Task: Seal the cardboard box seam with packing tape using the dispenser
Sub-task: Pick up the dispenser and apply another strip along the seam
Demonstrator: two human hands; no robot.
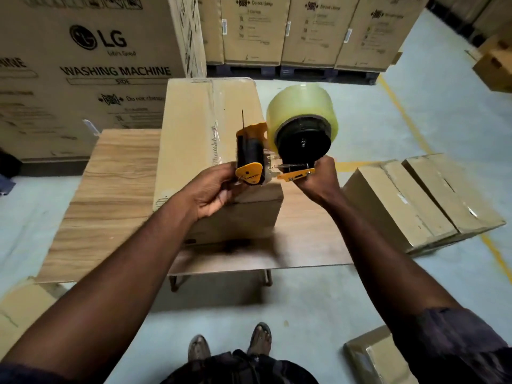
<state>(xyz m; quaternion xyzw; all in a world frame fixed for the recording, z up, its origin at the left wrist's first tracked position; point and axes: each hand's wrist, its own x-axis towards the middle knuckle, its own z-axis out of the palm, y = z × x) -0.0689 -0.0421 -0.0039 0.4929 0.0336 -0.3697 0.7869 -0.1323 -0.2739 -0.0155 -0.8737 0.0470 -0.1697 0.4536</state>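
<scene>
A cardboard box [205, 139] lies on a wooden table [110, 189], its taped seam [214, 117] running lengthwise. Just above the box's near end, a tape dispenser [277, 151] is held aloft: the right hand [318, 181] closed around its handle, the left hand [216, 189] pinching its roller end. Beyond the box stand stacked washing-machine cartons [91, 65].

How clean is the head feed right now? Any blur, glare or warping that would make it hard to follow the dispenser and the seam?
Head view: dispenser and both hands, left and right, fairly sharp; box front edge and table near edge smeared; wide-angle bends the stacked cartons; dim even light, soft shadow under the table, faint sheen on the tape roll, seam readable.
</scene>
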